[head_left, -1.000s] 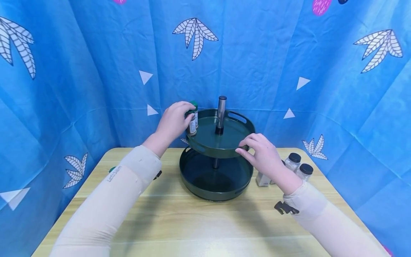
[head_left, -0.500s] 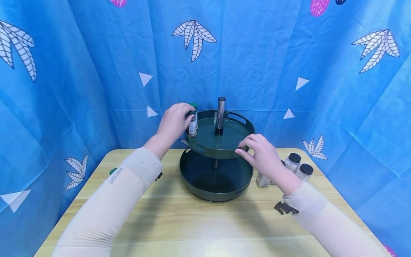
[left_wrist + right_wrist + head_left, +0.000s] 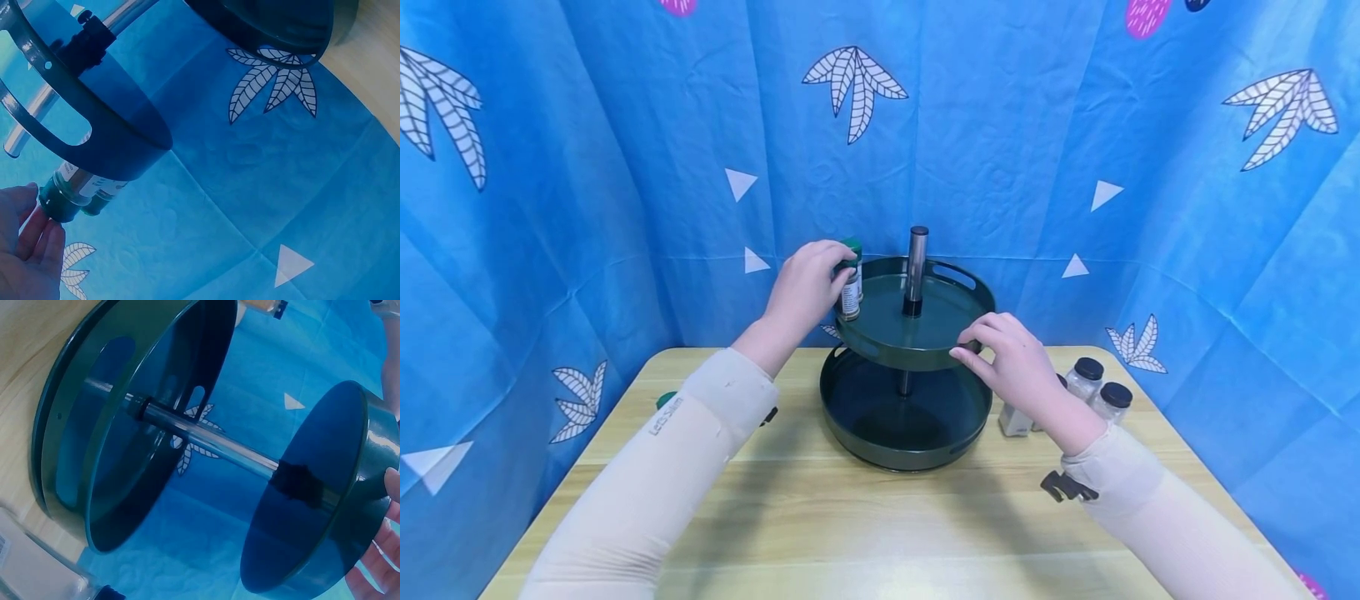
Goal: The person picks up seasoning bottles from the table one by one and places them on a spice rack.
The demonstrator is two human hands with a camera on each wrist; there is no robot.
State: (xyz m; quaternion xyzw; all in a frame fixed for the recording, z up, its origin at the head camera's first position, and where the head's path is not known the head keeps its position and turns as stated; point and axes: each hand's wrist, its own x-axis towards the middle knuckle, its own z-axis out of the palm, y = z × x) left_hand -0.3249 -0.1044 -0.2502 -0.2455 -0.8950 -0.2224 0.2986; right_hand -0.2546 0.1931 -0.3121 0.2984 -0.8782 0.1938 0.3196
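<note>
A dark green two-tier round tray stand rises from the table, with its upper tray (image 3: 902, 356) above the lower tray (image 3: 910, 458) on a metal post (image 3: 917, 258). On the upper tray's left side, my left hand (image 3: 805, 283) holds a small labelled spice jar (image 3: 850, 302) by its green cap. Right behind it, a second green-capped jar (image 3: 860, 287) is partly covered by the hand; the left wrist view shows both jars, side by side at the rim. Across the stand, my right hand (image 3: 1011, 362) pinches the upper tray's rim between thumb and fingers, seen also in the right wrist view.
Several clear jars with black lids (image 3: 1087, 368) stand on the table to the right, partly behind my right forearm. A green cap (image 3: 665, 399) peeks out past my left sleeve. A patterned blue curtain (image 3: 1015, 167) encloses the wooden table (image 3: 880, 533) at the back and sides.
</note>
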